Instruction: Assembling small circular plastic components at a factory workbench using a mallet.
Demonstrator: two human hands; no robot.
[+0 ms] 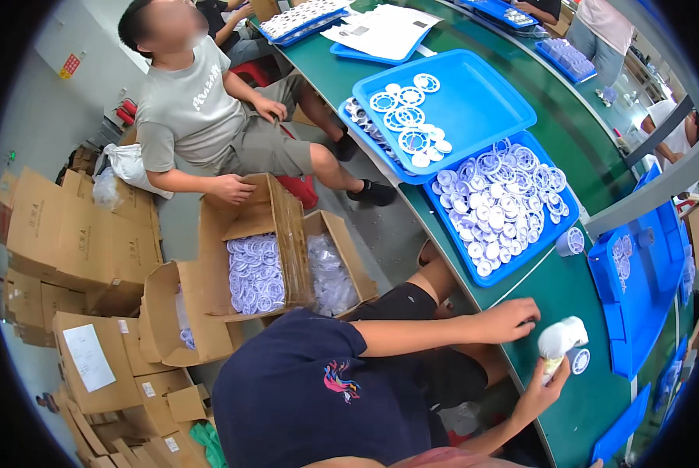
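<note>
My left hand (pixel 515 320) rests at the near edge of the green table, its fingers curled around a small dark thing that I cannot make out. In my right hand (pixel 543 390) is a white wrapped handheld thing (pixel 562 337) with a bent top and a yellowish lower part; its exact kind does not show. Right beside it on the table stands a white round plastic part (pixel 579 361). Farther up the table, a blue tray (pixel 474 273) holds a heap of white plastic rings and discs (pixel 499 207).
A second blue tray (pixel 482 93) with some rings overlaps the heaped one. Another blue tray (pixel 638 312) lies on the right, near a stack of round parts (pixel 570 242). Cardboard boxes (pixel 287 234) with parts stand at the left. A seated person (pixel 201 101) is beyond them.
</note>
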